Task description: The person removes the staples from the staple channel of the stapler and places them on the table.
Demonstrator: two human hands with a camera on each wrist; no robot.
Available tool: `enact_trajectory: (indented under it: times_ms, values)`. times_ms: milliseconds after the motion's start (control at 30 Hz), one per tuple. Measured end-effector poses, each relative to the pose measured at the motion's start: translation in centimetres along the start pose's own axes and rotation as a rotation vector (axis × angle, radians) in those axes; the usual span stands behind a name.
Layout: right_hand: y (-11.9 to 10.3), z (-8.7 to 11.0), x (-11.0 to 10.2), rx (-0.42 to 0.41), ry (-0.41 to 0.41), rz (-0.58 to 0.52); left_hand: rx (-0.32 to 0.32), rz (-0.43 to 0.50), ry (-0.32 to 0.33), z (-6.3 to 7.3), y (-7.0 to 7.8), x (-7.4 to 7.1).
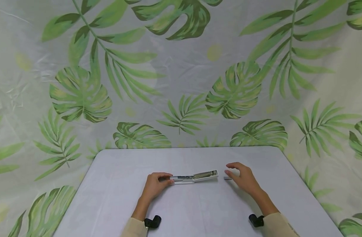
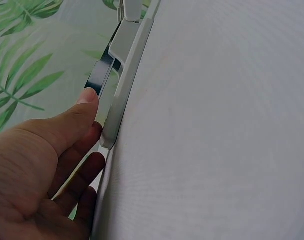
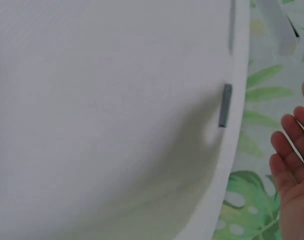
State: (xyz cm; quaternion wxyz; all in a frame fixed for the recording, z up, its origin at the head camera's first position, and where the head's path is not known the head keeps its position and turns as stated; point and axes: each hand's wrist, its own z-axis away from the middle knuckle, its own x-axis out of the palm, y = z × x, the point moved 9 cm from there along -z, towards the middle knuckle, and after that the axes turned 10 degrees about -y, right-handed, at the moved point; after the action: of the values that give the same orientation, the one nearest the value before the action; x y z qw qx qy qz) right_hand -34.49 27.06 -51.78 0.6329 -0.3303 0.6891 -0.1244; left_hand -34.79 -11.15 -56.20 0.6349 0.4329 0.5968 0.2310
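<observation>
A white stapler (image 1: 205, 177) stands unfolded on the table, its top cover swung back toward the right and its metal staple channel (image 1: 182, 177) exposed. My left hand (image 1: 155, 185) grips the stapler's left end. In the left wrist view the thumb (image 2: 89, 97) presses the end of the dark metal channel, above the white base (image 2: 126, 92). To the right, a short grey strip of staples (image 3: 225, 105) lies on the table. My right hand (image 1: 243, 179) hovers beside that strip with fingers loosely bent and nothing between them; in the right wrist view its fingers (image 3: 292, 145) are apart from it.
The white table (image 1: 198, 210) has rounded far corners, and its far edge runs close to a hanging sheet (image 1: 181, 82) printed with green leaves. Black wrist cameras (image 1: 153, 222) are strapped near both sleeves. The right hand casts a shadow on the tabletop.
</observation>
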Motion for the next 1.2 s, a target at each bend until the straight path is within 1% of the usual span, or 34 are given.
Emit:
enact_trajectory:
  times_ms: [167,267,467,867,1200]
  values:
    - [-2.1,-0.6,-0.7,-0.043,0.060,-0.008,-0.007,-0.003,-0.003,0.0,0.0,0.0]
    - [-3.3,-1.0,-0.6,-0.069,0.073,-0.021,-0.010,-0.002,-0.002,0.0,0.0,-0.1]
    - [-4.8,-1.5,-0.1,-0.091,0.070,-0.032,-0.011,-0.003,0.001,0.1,0.0,-0.1]
    - [-7.0,-2.5,1.4,-0.137,0.090,-0.073,-0.005,-0.001,-0.001,0.0,0.0,-0.2]
    - [-8.8,-3.3,3.3,-0.130,0.045,-0.129,0.004,-0.011,0.001,0.1,0.0,-0.1]
